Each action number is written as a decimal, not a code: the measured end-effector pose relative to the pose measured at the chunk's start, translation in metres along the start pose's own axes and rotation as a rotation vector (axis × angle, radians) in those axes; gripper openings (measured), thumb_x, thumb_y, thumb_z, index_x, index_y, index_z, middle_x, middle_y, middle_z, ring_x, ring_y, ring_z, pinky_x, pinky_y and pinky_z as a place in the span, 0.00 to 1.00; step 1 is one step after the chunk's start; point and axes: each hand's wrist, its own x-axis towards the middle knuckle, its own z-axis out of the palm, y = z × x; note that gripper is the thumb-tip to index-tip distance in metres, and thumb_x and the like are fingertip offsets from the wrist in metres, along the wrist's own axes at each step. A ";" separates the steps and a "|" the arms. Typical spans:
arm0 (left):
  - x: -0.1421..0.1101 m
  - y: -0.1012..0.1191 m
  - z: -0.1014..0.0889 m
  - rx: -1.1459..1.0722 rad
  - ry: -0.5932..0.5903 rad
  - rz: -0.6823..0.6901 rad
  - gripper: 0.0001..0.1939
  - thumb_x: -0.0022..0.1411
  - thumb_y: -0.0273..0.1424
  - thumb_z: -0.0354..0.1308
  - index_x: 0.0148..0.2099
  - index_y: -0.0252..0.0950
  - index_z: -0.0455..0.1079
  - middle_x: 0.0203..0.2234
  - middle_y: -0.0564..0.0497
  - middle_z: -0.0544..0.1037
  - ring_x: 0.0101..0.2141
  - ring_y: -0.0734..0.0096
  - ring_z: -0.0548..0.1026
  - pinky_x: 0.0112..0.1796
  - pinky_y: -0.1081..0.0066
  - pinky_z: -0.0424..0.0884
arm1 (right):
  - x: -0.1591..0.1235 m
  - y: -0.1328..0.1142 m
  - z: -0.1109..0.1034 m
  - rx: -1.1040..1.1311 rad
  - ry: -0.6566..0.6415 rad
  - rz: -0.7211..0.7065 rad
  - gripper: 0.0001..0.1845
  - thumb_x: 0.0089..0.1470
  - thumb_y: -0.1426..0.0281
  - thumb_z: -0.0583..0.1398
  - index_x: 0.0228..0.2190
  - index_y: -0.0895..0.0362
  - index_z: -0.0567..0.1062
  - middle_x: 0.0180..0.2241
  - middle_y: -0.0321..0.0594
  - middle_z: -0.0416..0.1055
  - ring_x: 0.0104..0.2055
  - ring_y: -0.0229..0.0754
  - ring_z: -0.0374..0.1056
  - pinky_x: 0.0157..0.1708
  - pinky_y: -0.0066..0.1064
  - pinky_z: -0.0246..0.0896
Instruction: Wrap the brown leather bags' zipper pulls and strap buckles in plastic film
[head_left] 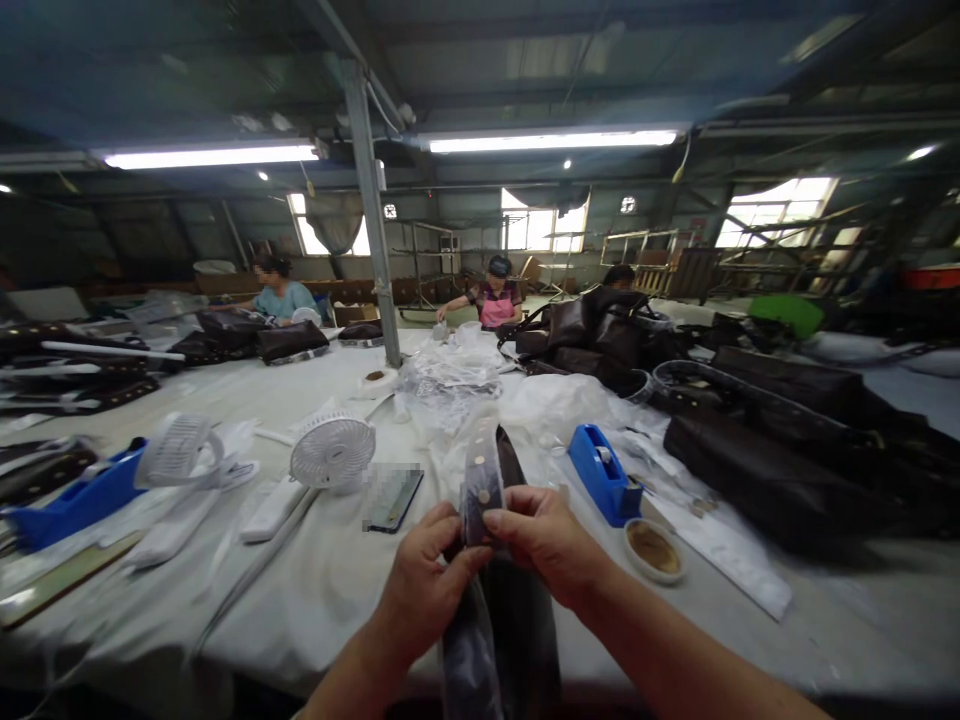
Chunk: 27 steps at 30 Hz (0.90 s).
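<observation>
A dark strap point(480, 480) with several round metal studs, covered in clear plastic film, loops up between my hands over the table's near edge. My left hand point(427, 580) is closed on its left side, thumb and fingers pinching the film and strap. From the right, my right hand point(544, 540) pinches the same strap, its thumb lying near a stud. Below the hands, the strap's dark lengths point(517, 630) hang down toward me. Just right of the hands stands a blue tape dispenser point(604, 475), beside a small round dish point(654, 550) with a brown inside.
Left of my hands lie a phone point(394, 498) and a white fan point(334, 450). Another blue tape dispenser point(75, 500) stands farther left. Dark bags point(787, 460) are piled at right, and crumpled clear plastic point(450, 375) lies ahead. Several people sit across the table.
</observation>
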 end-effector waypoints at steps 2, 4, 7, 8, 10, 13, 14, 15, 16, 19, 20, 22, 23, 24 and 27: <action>0.010 -0.003 -0.006 -0.267 -0.086 -0.195 0.17 0.57 0.45 0.67 0.32 0.34 0.77 0.27 0.52 0.72 0.28 0.72 0.67 0.33 0.73 0.64 | -0.003 0.003 0.001 -0.287 0.030 -0.191 0.11 0.51 0.64 0.66 0.26 0.59 0.76 0.23 0.33 0.70 0.24 0.33 0.59 0.24 0.26 0.52; 0.022 -0.007 -0.010 -0.456 -0.120 -0.355 0.27 0.56 0.55 0.63 0.32 0.32 0.75 0.22 0.53 0.70 0.22 0.78 0.61 0.24 0.76 0.58 | -0.003 0.010 -0.001 -0.595 0.033 -0.423 0.09 0.55 0.68 0.62 0.25 0.58 0.75 0.24 0.34 0.70 0.27 0.35 0.61 0.28 0.28 0.53; 0.036 -0.010 -0.009 -0.516 -0.124 -0.453 0.28 0.53 0.56 0.64 0.32 0.32 0.74 0.19 0.55 0.68 0.19 0.80 0.58 0.20 0.77 0.51 | 0.001 0.028 -0.010 -0.933 0.008 -0.719 0.11 0.57 0.73 0.59 0.23 0.57 0.70 0.24 0.35 0.67 0.27 0.36 0.59 0.27 0.29 0.50; 0.039 -0.010 -0.008 -0.524 -0.123 -0.474 0.26 0.51 0.54 0.67 0.31 0.32 0.73 0.18 0.56 0.66 0.18 0.81 0.58 0.20 0.78 0.51 | 0.003 0.034 -0.013 -1.003 0.001 -0.780 0.11 0.57 0.74 0.58 0.23 0.57 0.69 0.25 0.36 0.67 0.27 0.37 0.59 0.27 0.30 0.50; 0.040 -0.008 -0.005 -0.521 -0.112 -0.491 0.23 0.50 0.49 0.70 0.29 0.32 0.73 0.16 0.57 0.66 0.17 0.82 0.58 0.20 0.78 0.51 | 0.005 0.040 -0.020 -1.061 -0.016 -0.816 0.11 0.59 0.74 0.56 0.25 0.57 0.69 0.26 0.38 0.67 0.28 0.38 0.60 0.28 0.30 0.50; 0.037 -0.005 -0.003 -0.471 -0.106 -0.464 0.20 0.51 0.44 0.71 0.33 0.31 0.77 0.20 0.52 0.74 0.21 0.78 0.67 0.24 0.77 0.61 | 0.006 0.037 -0.027 -0.887 -0.097 -0.672 0.05 0.58 0.72 0.59 0.30 0.57 0.73 0.30 0.40 0.69 0.32 0.40 0.63 0.32 0.31 0.54; 0.035 -0.004 -0.003 -0.441 -0.107 -0.441 0.19 0.52 0.43 0.70 0.35 0.30 0.78 0.23 0.49 0.77 0.24 0.74 0.71 0.28 0.75 0.65 | 0.006 0.033 -0.028 -0.727 -0.129 -0.548 0.04 0.56 0.70 0.61 0.30 0.57 0.74 0.30 0.39 0.69 0.32 0.40 0.63 0.32 0.30 0.54; 0.034 -0.003 -0.003 -0.406 -0.109 -0.413 0.18 0.53 0.42 0.69 0.36 0.30 0.79 0.26 0.47 0.79 0.26 0.71 0.73 0.31 0.73 0.68 | 0.006 0.028 -0.029 -0.531 -0.151 -0.397 0.07 0.54 0.66 0.64 0.30 0.58 0.74 0.28 0.37 0.68 0.30 0.38 0.62 0.30 0.29 0.54; 0.032 -0.002 -0.003 -0.370 -0.112 -0.383 0.18 0.55 0.41 0.69 0.37 0.30 0.79 0.27 0.46 0.80 0.29 0.69 0.75 0.34 0.70 0.69 | 0.007 0.024 -0.029 -0.333 -0.160 -0.243 0.13 0.53 0.61 0.65 0.28 0.58 0.73 0.25 0.34 0.66 0.26 0.35 0.58 0.26 0.27 0.51; 0.030 0.002 -0.002 -0.211 -0.133 -0.261 0.16 0.58 0.40 0.66 0.38 0.30 0.80 0.31 0.46 0.82 0.35 0.62 0.77 0.40 0.67 0.70 | 0.014 0.015 -0.027 0.045 -0.122 0.061 0.26 0.50 0.48 0.65 0.22 0.57 0.66 0.18 0.26 0.54 0.18 0.29 0.43 0.18 0.25 0.37; 0.030 0.002 -0.001 -0.143 -0.134 -0.219 0.16 0.59 0.40 0.65 0.38 0.31 0.80 0.31 0.46 0.82 0.36 0.61 0.77 0.41 0.66 0.70 | 0.017 0.014 -0.024 0.075 -0.102 0.092 0.26 0.48 0.48 0.66 0.22 0.56 0.65 0.17 0.24 0.52 0.17 0.28 0.40 0.17 0.25 0.34; 0.028 0.002 0.002 -0.001 -0.110 -0.153 0.14 0.59 0.39 0.64 0.36 0.32 0.80 0.30 0.48 0.81 0.35 0.62 0.75 0.38 0.67 0.69 | 0.023 0.016 -0.018 0.101 -0.058 0.121 0.25 0.43 0.52 0.70 0.23 0.56 0.65 0.15 0.23 0.52 0.16 0.27 0.40 0.15 0.25 0.31; 0.027 0.002 0.003 0.066 -0.079 -0.135 0.13 0.59 0.39 0.64 0.34 0.33 0.79 0.29 0.49 0.79 0.33 0.64 0.74 0.37 0.68 0.68 | 0.024 0.018 -0.015 0.120 -0.027 0.130 0.25 0.41 0.54 0.71 0.23 0.56 0.66 0.15 0.23 0.53 0.15 0.27 0.41 0.15 0.25 0.31; 0.025 0.001 0.004 0.122 -0.043 -0.129 0.12 0.58 0.38 0.64 0.31 0.33 0.78 0.26 0.50 0.77 0.32 0.65 0.72 0.35 0.69 0.66 | 0.025 0.021 -0.012 0.136 0.007 0.130 0.24 0.39 0.55 0.72 0.23 0.57 0.67 0.14 0.23 0.54 0.14 0.27 0.42 0.15 0.24 0.31; 0.015 -0.002 0.001 0.252 0.036 -0.145 0.10 0.55 0.37 0.66 0.30 0.35 0.77 0.24 0.53 0.73 0.29 0.68 0.69 0.33 0.70 0.64 | 0.026 0.027 -0.006 0.162 0.100 0.103 0.22 0.37 0.58 0.73 0.23 0.58 0.71 0.13 0.24 0.58 0.14 0.26 0.45 0.15 0.23 0.33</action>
